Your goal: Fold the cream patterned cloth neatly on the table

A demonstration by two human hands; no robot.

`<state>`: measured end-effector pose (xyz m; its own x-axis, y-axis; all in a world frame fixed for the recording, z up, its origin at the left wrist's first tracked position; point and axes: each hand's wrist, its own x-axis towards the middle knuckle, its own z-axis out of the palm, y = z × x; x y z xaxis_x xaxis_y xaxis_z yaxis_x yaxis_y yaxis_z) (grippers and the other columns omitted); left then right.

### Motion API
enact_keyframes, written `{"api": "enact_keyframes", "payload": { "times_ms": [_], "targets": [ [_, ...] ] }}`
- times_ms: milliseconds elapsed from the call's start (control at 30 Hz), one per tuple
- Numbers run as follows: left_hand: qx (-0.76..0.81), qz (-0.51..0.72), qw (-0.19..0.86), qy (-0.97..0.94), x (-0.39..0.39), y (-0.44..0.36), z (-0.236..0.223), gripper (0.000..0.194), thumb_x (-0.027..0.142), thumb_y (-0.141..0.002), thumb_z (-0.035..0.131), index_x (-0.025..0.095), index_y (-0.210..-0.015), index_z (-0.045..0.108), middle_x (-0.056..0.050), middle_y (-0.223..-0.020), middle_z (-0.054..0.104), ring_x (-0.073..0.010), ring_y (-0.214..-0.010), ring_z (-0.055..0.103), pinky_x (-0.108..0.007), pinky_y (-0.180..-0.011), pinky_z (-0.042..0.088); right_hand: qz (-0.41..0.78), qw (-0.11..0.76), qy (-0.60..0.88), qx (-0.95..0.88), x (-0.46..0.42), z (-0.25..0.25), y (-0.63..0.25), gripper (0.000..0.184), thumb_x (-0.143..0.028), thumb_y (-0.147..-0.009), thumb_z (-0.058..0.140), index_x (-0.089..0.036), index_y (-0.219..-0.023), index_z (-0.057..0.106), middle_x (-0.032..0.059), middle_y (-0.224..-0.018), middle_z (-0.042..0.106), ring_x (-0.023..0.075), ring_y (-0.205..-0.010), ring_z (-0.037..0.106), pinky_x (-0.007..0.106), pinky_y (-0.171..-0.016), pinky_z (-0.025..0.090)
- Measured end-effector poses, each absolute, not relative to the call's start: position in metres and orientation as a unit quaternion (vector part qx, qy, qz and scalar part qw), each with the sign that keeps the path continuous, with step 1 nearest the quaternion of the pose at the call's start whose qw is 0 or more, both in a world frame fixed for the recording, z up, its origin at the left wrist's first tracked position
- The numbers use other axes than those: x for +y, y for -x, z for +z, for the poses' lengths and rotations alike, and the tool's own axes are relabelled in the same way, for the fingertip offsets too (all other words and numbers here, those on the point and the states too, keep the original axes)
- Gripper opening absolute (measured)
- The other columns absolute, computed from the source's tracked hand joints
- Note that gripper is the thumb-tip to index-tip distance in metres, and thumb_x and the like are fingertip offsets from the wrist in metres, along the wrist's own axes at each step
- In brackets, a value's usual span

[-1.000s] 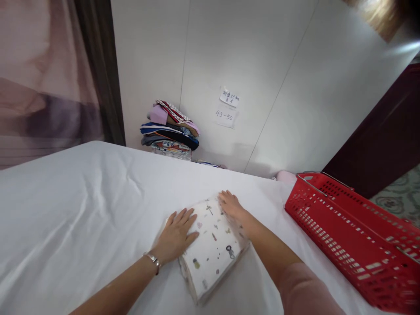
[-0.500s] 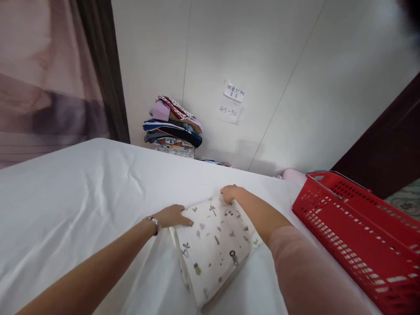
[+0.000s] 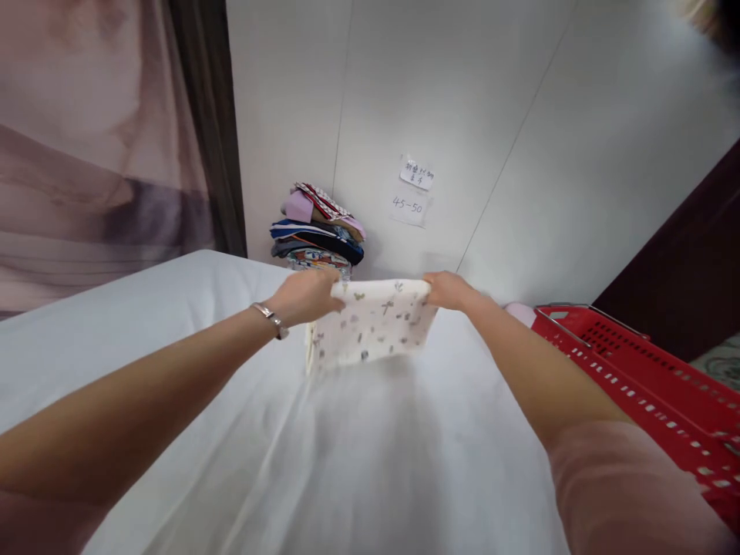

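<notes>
A folded white cloth (image 3: 375,327) printed with small palms and other figures hangs between my two hands, above the white-covered surface (image 3: 347,447). My left hand (image 3: 309,297), with a silver bracelet at the wrist, is closed on its upper left corner. At the upper right corner my right hand (image 3: 448,290) grips it with fingers wrapped over the edge. The cloth's lower part tilts toward me and is a little blurred. Its underside is hidden.
A stack of folded clothes (image 3: 321,231) stands against the wall behind the surface. On the right is a red perforated basket (image 3: 647,385) with a metal handle. Two paper notes (image 3: 409,208) are stuck on the wall. A pinkish curtain (image 3: 86,154) hangs at left.
The folded cloth has been lifted off the surface and moved away from me, toward the wall. Both hands now grip its upper corners; before, it lay flat under them.
</notes>
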<state>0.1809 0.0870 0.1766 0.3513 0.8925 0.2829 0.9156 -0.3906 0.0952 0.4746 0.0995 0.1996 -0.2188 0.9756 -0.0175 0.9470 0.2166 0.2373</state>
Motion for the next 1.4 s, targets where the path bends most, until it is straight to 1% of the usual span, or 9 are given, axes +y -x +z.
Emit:
{"api": "enact_keyframes", "payload": {
  "times_ms": [100,200,300,433,767,933,1167,1300,1400],
  "targets": [
    [-0.541,-0.197,0.141,0.805,0.075,-0.168,0.184,0.029,0.037,-0.08,0.048,0.016,-0.1,0.054,-0.009,-0.085,0.063,-0.0256,-0.083,0.059,-0.033,-0.07,0.042,0.19,-0.019,-0.606,0.772,0.073,0.201,-0.468,0.027,-0.018,-0.08,0.045,-0.018,-0.105,0.055,0.0073,-0.094,0.062,0.0196,-0.085,0.053,0.028,-0.071,0.033],
    [-0.473,-0.23,0.181,0.831,0.059,-0.152,0.137,0.018,0.021,-0.084,0.041,0.016,-0.095,0.055,-0.011,-0.099,0.06,-0.024,-0.097,0.055,-0.034,-0.079,0.041,0.262,-0.092,-0.549,0.789,0.044,0.152,-0.456,0.031,-0.013,-0.082,0.044,-0.017,-0.111,0.054,0.0106,-0.1,0.059,0.0217,-0.094,0.05,0.032,-0.081,0.03],
    [-0.402,-0.21,0.143,0.88,0.033,-0.138,0.062,0.025,0.006,-0.08,0.04,0.017,-0.096,0.055,-0.011,-0.11,0.057,-0.0231,-0.106,0.051,-0.036,-0.086,0.04,0.214,-0.074,-0.535,0.814,0.015,0.071,-0.444,0.032,-0.009,-0.083,0.041,-0.017,-0.111,0.055,0.0119,-0.101,0.057,0.0226,-0.095,0.048,0.034,-0.082,0.03],
    [-0.4,-0.169,0.044,0.9,-0.007,-0.131,-0.008,0.034,-0.005,-0.073,0.036,0.018,-0.09,0.056,-0.009,-0.099,0.06,-0.0211,-0.096,0.054,-0.036,-0.085,0.041,0.089,-0.055,-0.536,0.837,-0.018,-0.011,-0.438,0.039,-0.003,-0.074,0.047,-0.018,-0.108,0.056,0.0098,-0.102,0.057,0.0216,-0.094,0.048,0.032,-0.081,0.033],
    [-0.4,-0.178,-0.049,0.898,-0.057,-0.106,-0.005,0.029,0.01,-0.073,0.049,0.02,-0.1,0.054,-0.008,-0.115,0.058,-0.0225,-0.111,0.05,-0.039,-0.099,0.037,0.006,-0.089,-0.529,0.844,-0.077,-0.014,-0.437,0.054,0.0,-0.06,0.046,-0.019,-0.11,0.054,0.007,-0.105,0.056,0.0212,-0.096,0.047,0.034,-0.086,0.035],
    [-0.441,-0.149,-0.146,0.873,-0.049,-0.111,0.02,0.028,0.045,-0.075,0.058,0.022,-0.092,0.057,-0.008,-0.123,0.055,-0.0244,-0.114,0.05,-0.038,-0.096,0.04,-0.125,-0.1,-0.512,0.844,-0.071,0.023,-0.433,0.053,-0.011,-0.067,0.049,-0.025,-0.118,0.051,0.0041,-0.117,0.054,0.0201,-0.108,0.047,0.035,-0.096,0.034],
    [-0.562,-0.176,-0.062,0.806,0.013,-0.159,0.012,0.049,0.047,-0.082,0.049,0.018,-0.122,0.049,-0.012,-0.143,0.035,-0.0285,-0.135,0.024,-0.048,-0.109,0.018,-0.061,-0.134,-0.603,0.784,0.014,0.024,-0.401,0.056,-0.039,-0.087,0.038,-0.016,-0.138,0.033,0.0083,-0.15,0.017,0.0244,-0.138,0.01,0.042,-0.109,0.015],
    [-0.591,-0.138,-0.076,0.791,0.015,-0.161,-0.013,0.058,0.051,-0.083,0.043,0.016,-0.131,0.042,-0.013,-0.145,0.032,-0.0273,-0.136,0.02,-0.047,-0.111,0.013,-0.098,-0.034,-0.673,0.732,0.034,-0.014,-0.403,0.062,-0.048,-0.09,0.026,-0.014,-0.142,0.022,0.0088,-0.151,0.011,0.0229,-0.139,0.005,0.046,-0.109,0.012],
    [-0.582,-0.16,-0.082,0.793,0.011,-0.155,-0.019,0.054,0.05,-0.083,0.045,0.02,-0.128,0.045,-0.01,-0.144,0.035,-0.0253,-0.136,0.022,-0.045,-0.111,0.012,-0.097,-0.032,-0.677,0.729,0.035,-0.031,-0.409,0.063,-0.051,-0.09,0.022,-0.016,-0.143,0.02,0.006,-0.152,0.008,0.021,-0.139,0.003,0.046,-0.109,0.012]
  ]
}}
